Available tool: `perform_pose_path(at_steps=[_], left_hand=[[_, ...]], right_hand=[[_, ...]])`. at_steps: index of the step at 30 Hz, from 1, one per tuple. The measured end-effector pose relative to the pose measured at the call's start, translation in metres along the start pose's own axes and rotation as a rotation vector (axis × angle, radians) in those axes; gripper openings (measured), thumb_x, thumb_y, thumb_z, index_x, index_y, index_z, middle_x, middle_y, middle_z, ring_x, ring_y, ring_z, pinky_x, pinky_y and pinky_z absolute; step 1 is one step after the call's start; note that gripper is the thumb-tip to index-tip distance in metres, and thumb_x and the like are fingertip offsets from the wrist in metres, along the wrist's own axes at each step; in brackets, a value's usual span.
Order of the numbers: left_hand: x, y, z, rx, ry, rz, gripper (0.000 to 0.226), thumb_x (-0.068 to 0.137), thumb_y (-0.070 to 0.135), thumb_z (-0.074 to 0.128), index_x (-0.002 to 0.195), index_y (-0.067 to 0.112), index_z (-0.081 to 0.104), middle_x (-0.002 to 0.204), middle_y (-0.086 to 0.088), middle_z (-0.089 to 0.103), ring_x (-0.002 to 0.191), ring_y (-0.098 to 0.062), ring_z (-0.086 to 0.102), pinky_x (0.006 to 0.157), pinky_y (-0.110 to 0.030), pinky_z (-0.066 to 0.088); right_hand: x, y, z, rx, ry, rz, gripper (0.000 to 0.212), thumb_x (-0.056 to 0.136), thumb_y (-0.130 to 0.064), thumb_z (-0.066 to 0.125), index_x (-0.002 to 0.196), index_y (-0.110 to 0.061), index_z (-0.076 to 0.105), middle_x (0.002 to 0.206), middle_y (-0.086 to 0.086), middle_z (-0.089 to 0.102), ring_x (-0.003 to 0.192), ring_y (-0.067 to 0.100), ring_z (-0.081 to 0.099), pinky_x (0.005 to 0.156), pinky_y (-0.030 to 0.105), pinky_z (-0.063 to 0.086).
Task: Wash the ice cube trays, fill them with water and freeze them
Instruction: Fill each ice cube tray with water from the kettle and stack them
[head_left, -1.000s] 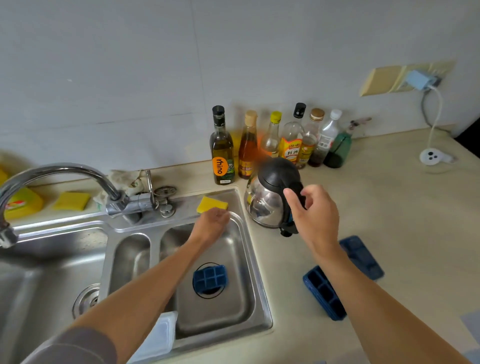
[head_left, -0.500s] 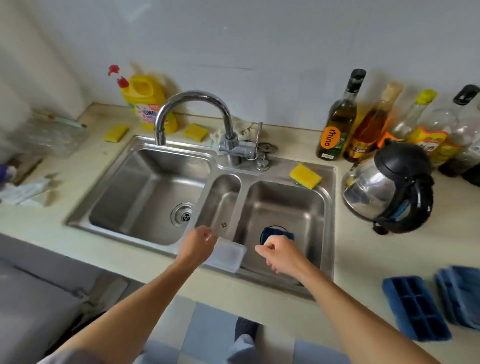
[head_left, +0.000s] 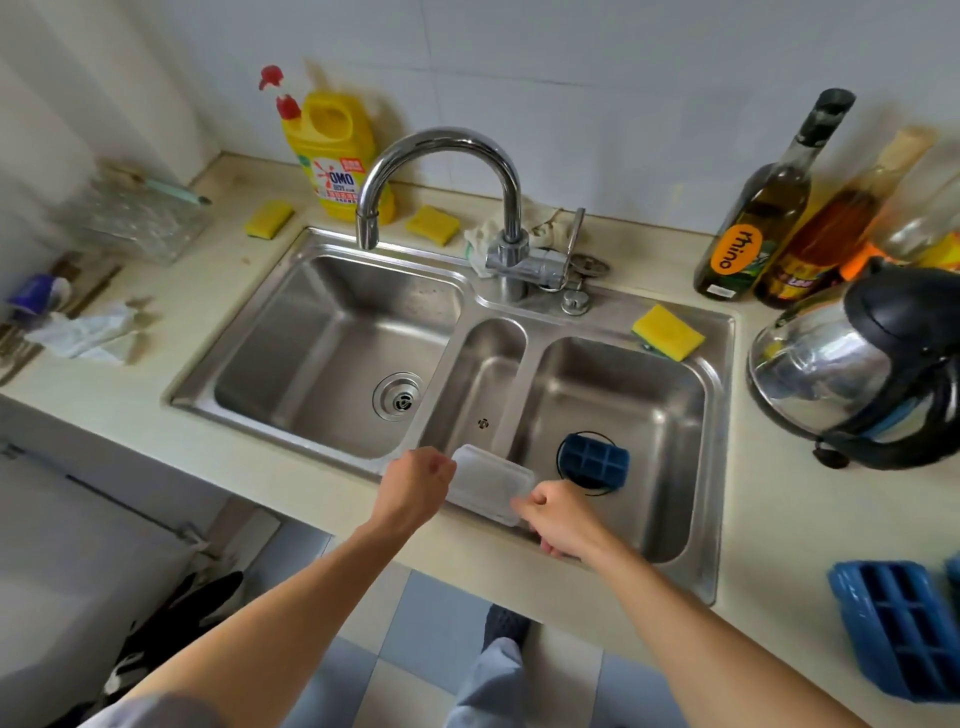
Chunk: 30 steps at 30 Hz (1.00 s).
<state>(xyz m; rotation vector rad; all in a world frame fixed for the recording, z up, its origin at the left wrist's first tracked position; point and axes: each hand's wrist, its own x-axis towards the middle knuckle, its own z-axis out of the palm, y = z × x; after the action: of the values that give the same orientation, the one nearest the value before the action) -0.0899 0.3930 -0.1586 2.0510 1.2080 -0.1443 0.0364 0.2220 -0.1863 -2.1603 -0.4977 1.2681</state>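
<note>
Hands meet at the front rim of the stainless-steel sink (head_left: 724, 415), where a translucent white rectangular plastic piece (head_left: 491, 483), tray or lid I cannot tell, lies across the rim above the narrow middle basin. Its long axis runs along that rim, skewed a little from far-left to near-right. The left hand (head_left: 415, 488) has a curled grip at its left short end. The right hand (head_left: 558, 525) pinches the near-right corner, thumb on top, so each end has its own holder. A small dark-blue plastic ice cube tray (head_left: 595, 460) sits over the drain in the right basin, just beyond the right hand and beside the white piece. That hand is plainly the nearer one for it. A larger blue plastic ice cube tray (head_left: 904, 623) lies at the tabletop's (head_left: 779, 519) front-right edge, well apart. The chrome gooseneck tap (head_left: 441, 150) points into the left basin, so lifting the white piece probably means carrying it back and leftward.
</note>
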Motion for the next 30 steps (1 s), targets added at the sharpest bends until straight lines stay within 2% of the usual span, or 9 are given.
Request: perform_pose_path(at_steps=[3, 8, 12, 16, 22, 24, 26, 28, 30], left_hand=[[0.004, 0.009, -0.002, -0.032, 0.049, 0.027, 0.01, 0.095, 0.022, 0.062, 0.1, 0.015, 0.069, 0.086, 0.0, 0.072, 0.083, -0.021, 0.065, 0.069, -0.028, 0.05], [0.021, 0.043, 0.008, -0.021, -0.049, 0.081, 0.029, 0.094, 0.017, 0.065, 0.123, 0.012, 0.069, 0.102, -0.008, 0.075, 0.094, -0.024, 0.068, 0.079, -0.03, 0.051], [0.044, 0.087, 0.036, 0.003, -0.204, 0.173, 0.025, 0.094, 0.012, 0.065, 0.119, 0.012, 0.07, 0.099, -0.005, 0.074, 0.086, -0.018, 0.069, 0.076, -0.028, 0.058], [0.071, 0.124, 0.075, 0.113, -0.332, 0.243, 0.035, 0.095, 0.008, 0.061, 0.13, 0.009, 0.062, 0.113, -0.012, 0.071, 0.098, -0.028, 0.069, 0.088, -0.041, 0.059], [0.119, 0.137, 0.127, 0.273, -0.449, 0.207, 0.042, 0.094, 0.004, 0.061, 0.136, 0.009, 0.058, 0.117, -0.015, 0.069, 0.1, -0.03, 0.069, 0.089, -0.041, 0.06], [0.132, 0.132, 0.141, 0.311, -0.456, 0.164, 0.04, 0.094, 0.003, 0.063, 0.134, 0.006, 0.058, 0.12, -0.017, 0.067, 0.104, -0.031, 0.068, 0.092, -0.042, 0.059], [0.143, 0.125, 0.151, 0.358, -0.476, 0.126, 0.031, 0.095, 0.005, 0.064, 0.126, 0.004, 0.059, 0.118, -0.018, 0.066, 0.105, -0.032, 0.067, 0.093, -0.042, 0.058], [0.149, 0.118, 0.159, 0.349, -0.489, 0.088, 0.028, 0.094, 0.006, 0.065, 0.12, 0.005, 0.059, 0.114, -0.017, 0.066, 0.104, -0.032, 0.067, 0.094, -0.044, 0.057], [0.154, 0.113, 0.166, 0.324, -0.491, 0.076, 0.026, 0.091, 0.004, 0.067, 0.115, 0.006, 0.058, 0.109, -0.017, 0.067, 0.1, -0.032, 0.067, 0.091, -0.044, 0.058]], right_hand=[[-0.003, -0.002, -0.006, 0.076, 0.018, 0.011, 0.027, 0.094, -0.032, 0.06, 0.079, -0.01, 0.063, 0.067, 0.008, 0.066, 0.046, 0.014, 0.057, 0.045, 0.025, 0.047], [-0.006, 0.004, -0.04, 0.229, 0.195, 0.031, 0.019, 0.096, -0.023, 0.062, 0.091, -0.005, 0.065, 0.077, 0.013, 0.07, 0.051, 0.014, 0.059, 0.049, 0.027, 0.047], [-0.002, 0.024, -0.078, 0.222, 0.376, 0.077, 0.014, 0.1, -0.024, 0.061, 0.092, -0.012, 0.063, 0.076, 0.004, 0.069, 0.059, 0.015, 0.064, 0.054, 0.028, 0.05], [0.015, 0.048, -0.1, 0.176, 0.503, 0.139, 0.012, 0.101, -0.02, 0.061, 0.091, -0.013, 0.061, 0.083, 0.005, 0.067, 0.077, 0.024, 0.069, 0.063, 0.031, 0.05], [0.056, 0.077, -0.095, 0.039, 0.554, 0.21, 0.02, 0.102, -0.015, 0.054, 0.082, -0.016, 0.051, 0.07, -0.004, 0.054, 0.066, 0.014, 0.055, 0.05, 0.023, 0.033], [0.071, 0.08, -0.086, 0.011, 0.548, 0.19, 0.017, 0.102, -0.011, 0.052, 0.086, -0.018, 0.05, 0.069, -0.008, 0.052, 0.065, 0.013, 0.055, 0.047, 0.019, 0.03], [0.085, 0.082, -0.08, 0.024, 0.512, 0.173, 0.011, 0.099, -0.008, 0.055, 0.097, -0.019, 0.056, 0.077, -0.007, 0.06, 0.069, 0.01, 0.059, 0.051, 0.016, 0.039], [0.098, 0.084, -0.077, 0.044, 0.481, 0.19, 0.016, 0.097, -0.007, 0.058, 0.112, -0.012, 0.065, 0.096, 0.004, 0.07, 0.085, 0.019, 0.068, 0.065, 0.026, 0.052], [0.107, 0.089, -0.075, 0.023, 0.47, 0.226, 0.021, 0.097, -0.006, 0.058, 0.116, -0.01, 0.066, 0.102, 0.007, 0.071, 0.089, 0.025, 0.067, 0.066, 0.029, 0.049]])
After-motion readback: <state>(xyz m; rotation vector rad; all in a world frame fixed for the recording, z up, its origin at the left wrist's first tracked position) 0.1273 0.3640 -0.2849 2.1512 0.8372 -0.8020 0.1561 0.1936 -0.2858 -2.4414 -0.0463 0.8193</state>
